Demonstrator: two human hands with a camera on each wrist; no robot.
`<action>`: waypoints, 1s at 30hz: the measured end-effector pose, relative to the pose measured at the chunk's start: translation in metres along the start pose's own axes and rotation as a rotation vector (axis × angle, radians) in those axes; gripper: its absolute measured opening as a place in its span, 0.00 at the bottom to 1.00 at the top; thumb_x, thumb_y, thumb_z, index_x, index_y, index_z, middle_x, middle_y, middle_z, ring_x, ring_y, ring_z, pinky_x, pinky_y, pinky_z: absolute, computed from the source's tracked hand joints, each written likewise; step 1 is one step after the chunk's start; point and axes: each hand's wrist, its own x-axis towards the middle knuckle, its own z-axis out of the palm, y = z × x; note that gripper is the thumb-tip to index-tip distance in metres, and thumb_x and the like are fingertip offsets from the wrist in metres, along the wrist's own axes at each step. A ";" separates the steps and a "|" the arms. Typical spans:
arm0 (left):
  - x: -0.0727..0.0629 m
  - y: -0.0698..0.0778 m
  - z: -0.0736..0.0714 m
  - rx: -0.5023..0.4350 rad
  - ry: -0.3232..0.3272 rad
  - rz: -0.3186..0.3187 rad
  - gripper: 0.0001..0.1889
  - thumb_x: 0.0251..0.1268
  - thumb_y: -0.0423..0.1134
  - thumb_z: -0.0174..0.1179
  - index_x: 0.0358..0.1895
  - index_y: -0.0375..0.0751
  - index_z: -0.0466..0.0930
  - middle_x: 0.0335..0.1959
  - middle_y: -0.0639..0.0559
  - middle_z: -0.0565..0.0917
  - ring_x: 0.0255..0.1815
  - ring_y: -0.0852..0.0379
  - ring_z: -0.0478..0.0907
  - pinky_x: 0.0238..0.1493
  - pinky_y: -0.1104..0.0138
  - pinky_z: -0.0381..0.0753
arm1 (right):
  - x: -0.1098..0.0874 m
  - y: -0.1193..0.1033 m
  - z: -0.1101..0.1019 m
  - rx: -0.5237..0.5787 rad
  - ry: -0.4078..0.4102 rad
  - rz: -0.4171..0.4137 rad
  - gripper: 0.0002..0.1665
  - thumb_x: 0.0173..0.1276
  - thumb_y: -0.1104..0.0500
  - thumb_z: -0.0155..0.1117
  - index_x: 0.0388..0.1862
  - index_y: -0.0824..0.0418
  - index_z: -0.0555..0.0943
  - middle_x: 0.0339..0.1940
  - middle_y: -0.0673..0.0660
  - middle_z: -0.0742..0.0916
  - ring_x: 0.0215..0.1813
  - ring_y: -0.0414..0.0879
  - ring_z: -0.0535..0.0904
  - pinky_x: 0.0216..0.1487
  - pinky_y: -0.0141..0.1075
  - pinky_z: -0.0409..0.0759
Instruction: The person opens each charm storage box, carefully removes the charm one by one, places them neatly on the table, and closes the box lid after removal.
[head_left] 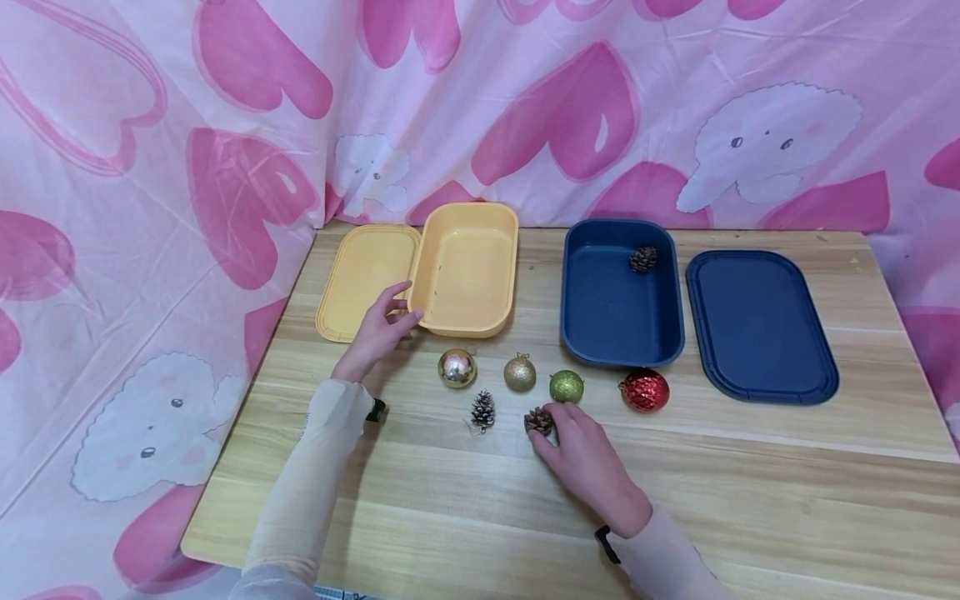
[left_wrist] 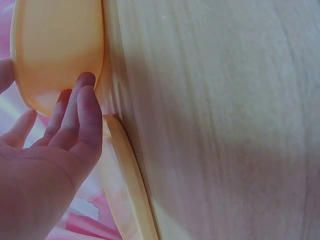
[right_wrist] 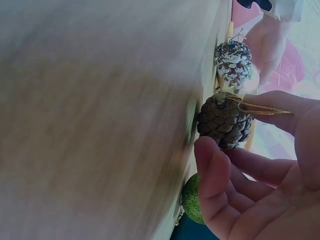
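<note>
My right hand (head_left: 588, 458) pinches a brown pine cone (right_wrist: 224, 120) with a gold string loop, between thumb and fingers, at the tabletop. Beside it lie a frosted pine cone (head_left: 483, 410) and a green glitter ball (head_left: 567, 386). Farther left are a shiny gold ball (head_left: 457, 367) and a gold glitter ball (head_left: 520, 372). A red textured ball (head_left: 645, 390) sits in front of the blue box (head_left: 622, 350). My left hand (head_left: 378, 329) rests its fairly straight fingers against the near left corner of the yellow box (left_wrist: 57, 45), which appears to hold nothing.
Inside the blue box lies another brown pine cone (head_left: 642, 259). A blue lid (head_left: 761, 325) is on the table to its right. The yellow lid (head_left: 367, 279) lies left of the yellow box, partly under its edge. Behind the wooden table (head_left: 450, 508) hangs a pink heart-patterned curtain (head_left: 555, 108).
</note>
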 end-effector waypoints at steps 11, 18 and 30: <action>0.001 0.000 0.001 -0.017 -0.004 -0.014 0.33 0.66 0.42 0.61 0.73 0.54 0.58 0.52 0.43 0.69 0.47 0.45 0.77 0.43 0.57 0.84 | 0.000 0.000 0.000 -0.012 0.017 0.003 0.25 0.62 0.49 0.67 0.51 0.66 0.79 0.40 0.59 0.85 0.39 0.53 0.83 0.43 0.46 0.83; 0.002 -0.001 0.001 -0.016 -0.005 -0.018 0.33 0.66 0.43 0.61 0.73 0.55 0.59 0.51 0.43 0.69 0.45 0.45 0.77 0.43 0.58 0.84 | 0.000 0.001 -0.001 -0.012 0.007 0.005 0.27 0.62 0.49 0.68 0.52 0.67 0.79 0.42 0.60 0.85 0.39 0.51 0.82 0.43 0.45 0.83; 0.001 -0.001 0.001 -0.020 -0.001 -0.025 0.33 0.66 0.42 0.61 0.73 0.54 0.59 0.50 0.46 0.69 0.43 0.50 0.77 0.42 0.59 0.84 | -0.002 0.001 -0.003 -0.001 0.000 -0.011 0.27 0.60 0.49 0.70 0.51 0.66 0.79 0.36 0.56 0.82 0.29 0.44 0.75 0.36 0.41 0.80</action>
